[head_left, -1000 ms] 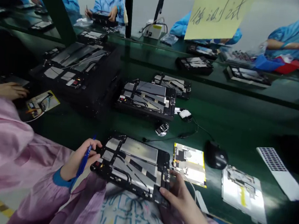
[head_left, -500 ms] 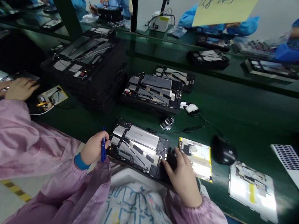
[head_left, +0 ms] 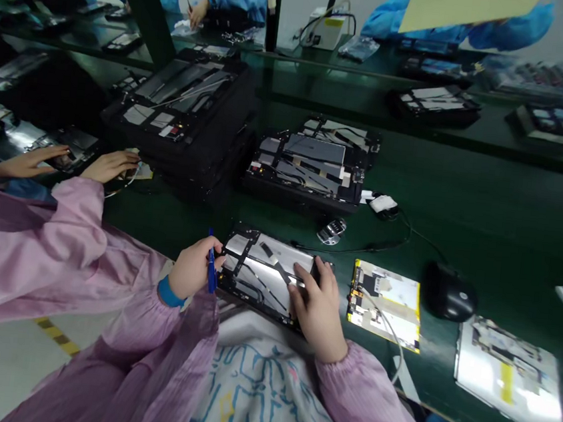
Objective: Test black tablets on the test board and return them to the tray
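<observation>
An opened tablet [head_left: 249, 271], with a silver battery and black ribbon cables showing, lies on the bench in front of me. My left hand [head_left: 191, 268] is closed around a slim blue pen-shaped tool [head_left: 211, 269] and touches the tablet's left edge. Over the tablet's right part, my right hand [head_left: 319, 305] has its thumb and forefinger at the end of a flat ribbon cable [head_left: 274, 257], which slants up across the battery. The fingers hide that end of the cable. Just right of this hand lies a yellow-edged panel [head_left: 387, 306] with a thin cable across it.
Stacked tablets [head_left: 306, 166] stand behind, beside a taller black stack [head_left: 180, 120]. A black mouse [head_left: 448, 292] and a silver panel [head_left: 510, 376] lie to the right. A small silver-and-black object [head_left: 332, 231] sits near a cord. At left are a co-worker's hands [head_left: 110, 166].
My right hand has moved left, from the tablet's right end onto the ribbon cable, which now lies at a different angle. The view has shifted. My left hand keeps the blue tool.
</observation>
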Available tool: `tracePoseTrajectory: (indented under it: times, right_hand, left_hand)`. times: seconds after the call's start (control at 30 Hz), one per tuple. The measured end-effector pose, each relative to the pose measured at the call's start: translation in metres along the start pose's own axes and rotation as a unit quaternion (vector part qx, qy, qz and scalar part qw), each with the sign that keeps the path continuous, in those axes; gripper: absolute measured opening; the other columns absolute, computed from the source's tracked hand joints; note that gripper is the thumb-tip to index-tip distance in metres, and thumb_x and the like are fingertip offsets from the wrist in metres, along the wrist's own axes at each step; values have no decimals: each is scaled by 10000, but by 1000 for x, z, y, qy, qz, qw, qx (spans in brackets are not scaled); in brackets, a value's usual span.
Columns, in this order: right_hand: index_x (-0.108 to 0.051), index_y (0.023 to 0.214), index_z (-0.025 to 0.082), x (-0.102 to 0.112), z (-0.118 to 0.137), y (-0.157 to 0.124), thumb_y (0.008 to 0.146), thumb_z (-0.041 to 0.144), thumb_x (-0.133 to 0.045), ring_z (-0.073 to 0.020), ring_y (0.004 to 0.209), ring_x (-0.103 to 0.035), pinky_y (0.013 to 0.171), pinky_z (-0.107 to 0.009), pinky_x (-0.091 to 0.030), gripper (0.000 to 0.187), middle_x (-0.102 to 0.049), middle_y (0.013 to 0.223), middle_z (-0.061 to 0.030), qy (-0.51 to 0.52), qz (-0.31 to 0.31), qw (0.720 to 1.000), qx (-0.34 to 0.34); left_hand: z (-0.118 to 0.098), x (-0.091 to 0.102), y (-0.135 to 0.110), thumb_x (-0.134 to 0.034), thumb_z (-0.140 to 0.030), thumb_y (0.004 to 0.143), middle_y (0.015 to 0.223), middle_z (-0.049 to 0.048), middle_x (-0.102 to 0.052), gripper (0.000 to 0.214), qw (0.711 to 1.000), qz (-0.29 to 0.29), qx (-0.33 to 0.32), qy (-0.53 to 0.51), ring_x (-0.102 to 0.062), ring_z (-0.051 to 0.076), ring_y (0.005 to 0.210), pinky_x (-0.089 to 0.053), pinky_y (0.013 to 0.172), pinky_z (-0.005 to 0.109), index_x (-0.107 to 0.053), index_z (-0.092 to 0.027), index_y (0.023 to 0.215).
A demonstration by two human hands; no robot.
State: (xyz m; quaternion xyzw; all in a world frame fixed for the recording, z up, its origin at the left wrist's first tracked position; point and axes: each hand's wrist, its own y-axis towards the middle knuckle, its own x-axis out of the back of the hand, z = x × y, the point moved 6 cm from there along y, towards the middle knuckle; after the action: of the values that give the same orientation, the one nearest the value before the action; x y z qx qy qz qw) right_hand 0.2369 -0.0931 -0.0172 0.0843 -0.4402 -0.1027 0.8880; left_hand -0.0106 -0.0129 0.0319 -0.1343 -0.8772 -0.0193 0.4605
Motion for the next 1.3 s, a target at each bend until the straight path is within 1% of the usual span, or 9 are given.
tracePoseTrajectory:
  times: [0.17, 0.33, 0.5, 0.7, 0.8, 0.9, 0.97, 1.2, 1.3]
  right_hand:
    - [-605, 947, 198, -2, 5, -2, 904, 267, -424, -331, 1336, -363, 1052, -667, -256, 198, -507, 1345, -139, 9, 4, 1000, 8]
    - [-550, 909, 204, -5, 15, -1, 908, 215, -391, -319, 1347, -358, 1062, -691, -170, 160, -507, 1355, -136, 6, 25, 1000, 16]
    - [-504, 854, 218, 3, 6, -1, 911, 285, -430, -288, 1293, -453, 1101, -657, -122, 115, -611, 1221, -106, 145, 32, 989, 10]
    - [-501, 861, 234, 15, -7, -8, 955, 293, -384, -207, 996, -637, 1110, -524, -268, 161, -654, 803, -20, 305, -4, 952, 1]
    - [-537, 917, 230, 15, -2, -7, 924, 359, -473, -216, 914, -617, 1052, -500, -343, 144, -646, 872, -43, 254, 1, 967, 27]
    - [-566, 1029, 211, 11, 7, -3, 853, 400, -603, -255, 961, -562, 934, -467, -417, 261, -626, 989, -84, 149, 26, 987, 53]
    - [-586, 1033, 203, 9, 10, -1, 880, 355, -573, -257, 969, -543, 869, -435, -432, 216, -611, 1006, -92, 108, 32, 992, 64]
    - [-572, 937, 201, 10, 13, 0, 923, 277, -508, -239, 927, -535, 832, -414, -426, 100, -603, 959, -76, 109, 11, 989, 99]
    - [-554, 996, 203, 10, 11, -1, 884, 357, -583, -254, 945, -531, 833, -426, -430, 192, -591, 990, -86, 112, 7, 990, 87]
  left_hand:
    - [11, 0, 6, -561, -339, 811, 763, -11, -598, 160, 999, 28, 5, -40, -530, 140, 624, -398, 642, 276, -490, -214, 882]
    - [20, -1, 14, -614, -377, 747, 882, 35, -628, 262, 986, 42, 37, -157, -554, 135, 650, -441, 653, 286, -443, -197, 830]
    - [13, 3, 18, -664, -382, 699, 716, -17, -541, 297, 984, 24, 51, -168, -495, 120, 624, -410, 625, 262, -442, -192, 753]
    - [-5, 18, 28, -689, -401, 698, 634, -44, -472, 322, 989, 7, 18, -146, -448, 111, 574, -382, 581, 251, -447, -190, 717]
    - [-6, 21, 32, -704, -401, 689, 638, -37, -495, 337, 990, 28, 11, -138, -449, 108, 563, -372, 564, 244, -446, -187, 713]
    - [-5, 22, 31, -712, -383, 687, 666, -32, -516, 339, 987, 45, 5, -153, -464, 103, 570, -378, 571, 238, -439, -185, 726]
    - [-5, 22, 29, -708, -363, 693, 669, -36, -510, 325, 986, 45, 6, -162, -470, 103, 572, -383, 577, 236, -442, -185, 753]
    - [-13, 23, 26, -674, -322, 698, 693, -43, -477, 295, 978, 27, 21, -207, -434, 93, 569, -367, 570, 227, -424, -190, 783]
    - [-22, 20, 26, -606, -280, 728, 616, -59, -387, 205, 983, 32, 13, -181, -379, 98, 546, -339, 543, 223, -425, -190, 764]
